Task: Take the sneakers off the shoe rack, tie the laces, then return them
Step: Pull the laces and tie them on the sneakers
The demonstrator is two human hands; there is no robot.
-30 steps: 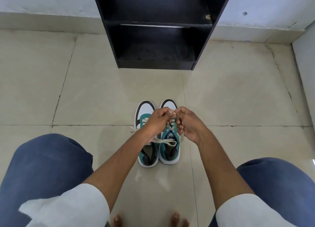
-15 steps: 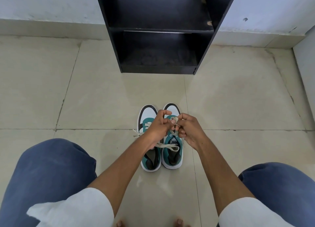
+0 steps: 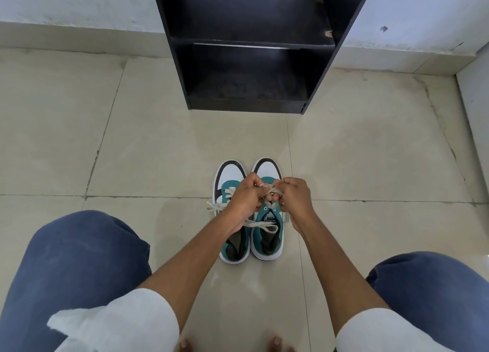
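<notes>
Two teal, white and black sneakers stand side by side on the floor, toes pointing at the rack: the left sneaker (image 3: 229, 248) and the right sneaker (image 3: 267, 242). My left hand (image 3: 244, 197) and my right hand (image 3: 293, 198) meet above the right sneaker, each pinching its cream laces (image 3: 270, 191), which loop around my fingers. A loose end of that lace lies across the shoe's opening. The left sneaker's laces (image 3: 215, 207) trail loose to the left. The black shoe rack (image 3: 251, 47) stands against the wall with both visible shelves bare.
Beige floor tiles (image 3: 148, 145) surround the shoes. My knees in blue trousers (image 3: 79, 267) flank them on both sides, and my toes (image 3: 185, 342) show at the bottom edge. A wall corner (image 3: 473, 92) juts in at the right.
My hands have shifted slightly apart, drawing the right sneaker's lace between them. The camera has tilted down a little, so the rack sits lower in view.
</notes>
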